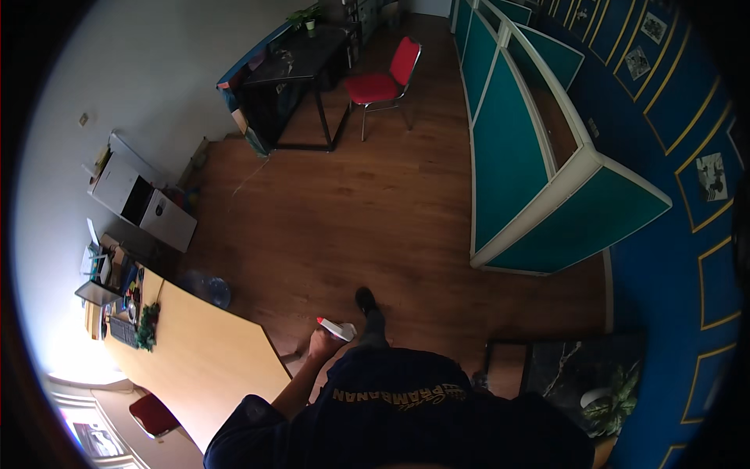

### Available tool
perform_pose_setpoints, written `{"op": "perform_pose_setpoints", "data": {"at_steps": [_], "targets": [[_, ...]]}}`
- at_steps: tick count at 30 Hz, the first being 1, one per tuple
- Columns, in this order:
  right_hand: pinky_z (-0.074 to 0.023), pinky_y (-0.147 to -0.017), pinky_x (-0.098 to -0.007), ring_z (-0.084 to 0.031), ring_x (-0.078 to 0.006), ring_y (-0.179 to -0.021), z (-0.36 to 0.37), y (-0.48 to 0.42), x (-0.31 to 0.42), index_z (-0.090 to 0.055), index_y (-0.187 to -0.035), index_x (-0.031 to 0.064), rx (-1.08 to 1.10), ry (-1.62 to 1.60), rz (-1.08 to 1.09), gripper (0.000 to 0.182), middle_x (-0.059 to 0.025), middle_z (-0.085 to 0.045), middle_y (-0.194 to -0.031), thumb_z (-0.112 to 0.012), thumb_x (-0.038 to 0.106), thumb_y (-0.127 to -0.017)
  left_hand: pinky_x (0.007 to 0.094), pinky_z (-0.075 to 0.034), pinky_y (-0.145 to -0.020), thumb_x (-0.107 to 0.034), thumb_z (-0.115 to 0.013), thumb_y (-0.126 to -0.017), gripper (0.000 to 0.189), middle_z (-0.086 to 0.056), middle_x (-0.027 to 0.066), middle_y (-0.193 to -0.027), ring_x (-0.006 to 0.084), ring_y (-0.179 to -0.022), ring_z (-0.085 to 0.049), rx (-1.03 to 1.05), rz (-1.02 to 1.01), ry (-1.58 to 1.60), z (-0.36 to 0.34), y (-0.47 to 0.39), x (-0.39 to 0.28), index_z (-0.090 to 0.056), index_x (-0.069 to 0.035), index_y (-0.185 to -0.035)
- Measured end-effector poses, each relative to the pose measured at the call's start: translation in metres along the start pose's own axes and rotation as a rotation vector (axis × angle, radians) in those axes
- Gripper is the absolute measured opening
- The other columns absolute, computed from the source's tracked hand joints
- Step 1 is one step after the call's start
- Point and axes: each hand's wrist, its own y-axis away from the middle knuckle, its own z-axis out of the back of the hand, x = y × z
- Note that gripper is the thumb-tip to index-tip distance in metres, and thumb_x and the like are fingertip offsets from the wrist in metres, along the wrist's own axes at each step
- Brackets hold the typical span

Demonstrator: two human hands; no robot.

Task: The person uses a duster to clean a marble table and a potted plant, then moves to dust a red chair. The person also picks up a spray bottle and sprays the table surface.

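My left hand [324, 345] is closed around a white spray bottle [338, 330] with a red nozzle, held in front of my body. The bottle's lower part is hidden by the hand. To the left of that hand runs the edge of a light wood desk [205, 334]. My right hand is out of sight beside my body; only a bit of the right forearm [604, 451] shows at the lower right. One dark shoe [365, 300] is ahead of me on the wood floor [351, 217].
Teal partition panels [515, 158] stand ahead on the right. A black table [299, 55] and a red chair [381, 85] are at the far side. A water jug [217, 292] sits by the desk. At lower right is a dark marble-look tabletop [551, 375] with a potted plant [612, 401].
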Motion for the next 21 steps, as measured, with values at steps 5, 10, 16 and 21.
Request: {"op": "perform_pose_setpoints", "data": {"at_steps": [5, 10, 16, 21], "targets": [[-0.0408, -0.046, -0.0298, -0.053, -0.0143, -0.054, 0.026, -0.004, 0.029, -0.059, -0.088, -0.0008, 0.014, -0.216, -0.140, 0.023, -0.0051, -0.054, -0.066, -0.064, 0.022, -0.090, 0.0441, -0.055, -0.068, -0.050, -0.081, -0.063, 0.057, -0.069, 0.0190, -0.085, 0.0355, -0.081, -0.068, 0.097, 0.093, 0.022, -0.017, -0.105, 0.015, -0.068, -0.006, -0.095], [-0.0402, -0.046, -0.0294, -0.052, -0.0143, -0.054, 0.072, -0.017, 0.089, -0.059, -0.089, -0.0007, -0.010, -0.674, 0.017, 0.023, -0.0048, -0.054, -0.066, -0.065, 0.022, -0.089, 0.0439, -0.054, -0.069, -0.048, -0.082, -0.062, 0.054, -0.068, 0.0180, -0.086, 0.0366, -0.081, -0.066, 0.366, 0.039, -0.091, -0.024, -0.237, -0.015, -0.066, -0.004, -0.090], [-0.0429, -0.052, -0.0333, -0.059, -0.0247, -0.056, 0.143, -0.063, 0.182, -0.063, -0.084, -0.0025, -0.537, -0.184, 0.128, 0.028, -0.0120, -0.059, -0.063, -0.068, 0.025, -0.085, 0.0419, -0.053, -0.076, -0.037, -0.083, -0.061, 0.046, -0.067, 0.0155, -0.090, 0.0335, -0.086, -0.065, 0.451, -0.338, 0.065, -0.039, -0.374, -0.044, -0.067, -0.007, -0.093], [-0.0454, -0.059, -0.0426, -0.065, -0.0364, -0.070, 0.150, -0.124, 0.212, -0.065, -0.085, -0.0029, -0.702, 0.096, 0.039, 0.040, -0.0235, -0.063, -0.071, -0.064, 0.037, -0.085, 0.0390, -0.054, -0.074, -0.025, -0.084, -0.061, 0.040, -0.069, 0.0140, -0.092, 0.0308, -0.083, -0.066, 0.455, -0.406, 0.148, -0.056, -0.451, -0.091, -0.071, -0.010, -0.096]]}}
